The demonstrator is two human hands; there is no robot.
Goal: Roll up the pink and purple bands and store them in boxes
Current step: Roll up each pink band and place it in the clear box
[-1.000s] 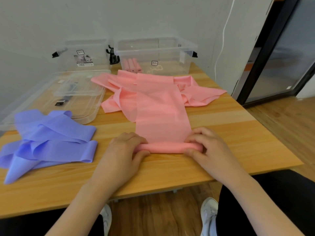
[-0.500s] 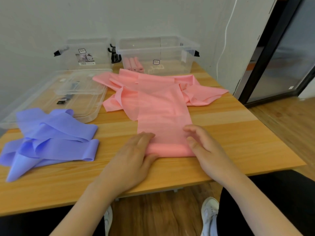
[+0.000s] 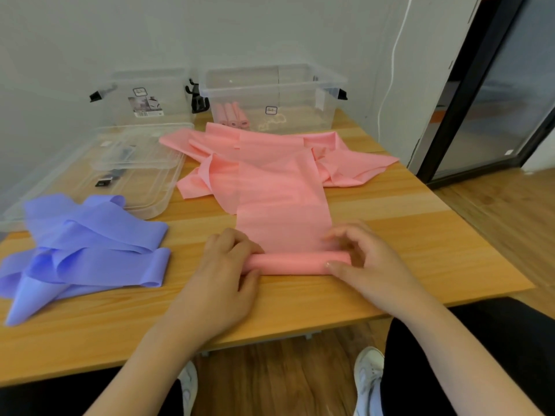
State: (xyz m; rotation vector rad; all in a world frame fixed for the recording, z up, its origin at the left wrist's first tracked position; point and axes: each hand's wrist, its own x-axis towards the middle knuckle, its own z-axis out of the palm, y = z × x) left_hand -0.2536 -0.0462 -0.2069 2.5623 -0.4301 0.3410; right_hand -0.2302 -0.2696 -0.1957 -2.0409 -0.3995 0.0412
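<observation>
Grip: left hand [image 3: 223, 267] and right hand [image 3: 362, 259] curl their fingers round the two ends of the roll.
Pink band [image 3: 283, 217]: near table [image 3: 420, 235] edge, partly rolled; looks thin, soft, stretchy.
Hold: best at both roll ends.
Purple bands [image 3: 87, 247]: loose, left.
Box [image 3: 273, 97]: far, holding pink rolls.

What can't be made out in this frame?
- Head view: both ends of the pink roll are covered by the left hand and right hand.
- Label print on the left box is too small to read.
- Purple bands tangle; their count is unclear.
</observation>
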